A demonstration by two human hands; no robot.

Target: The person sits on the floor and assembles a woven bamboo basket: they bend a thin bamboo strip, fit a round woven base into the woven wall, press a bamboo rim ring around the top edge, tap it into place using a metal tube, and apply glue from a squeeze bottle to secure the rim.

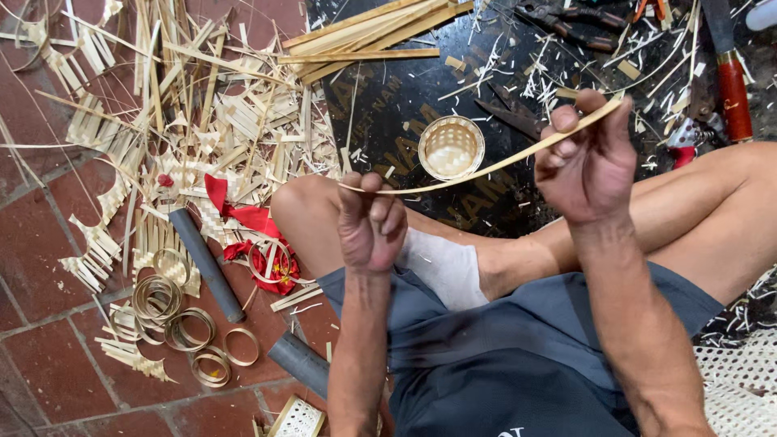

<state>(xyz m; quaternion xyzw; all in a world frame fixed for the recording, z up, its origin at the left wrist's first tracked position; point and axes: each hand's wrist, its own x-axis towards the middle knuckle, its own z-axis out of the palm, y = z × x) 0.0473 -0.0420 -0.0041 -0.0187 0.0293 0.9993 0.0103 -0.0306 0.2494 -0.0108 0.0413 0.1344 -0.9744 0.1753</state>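
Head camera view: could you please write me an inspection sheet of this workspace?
Surface: red tiled floor; a black mat ahead of the crossed legs.
Job's things: a bamboo strip, bowed, held at both ends.
Clutter: a small woven basket on the mat; bamboo rings; loose bamboo offcuts; red cloth; grey pipe; pliers; a red-handled knife.
Hands: left hand pinches the strip's near end; right hand grips its far end.
Cables: nothing seen.
Surroundings: white woven mesh at lower right.
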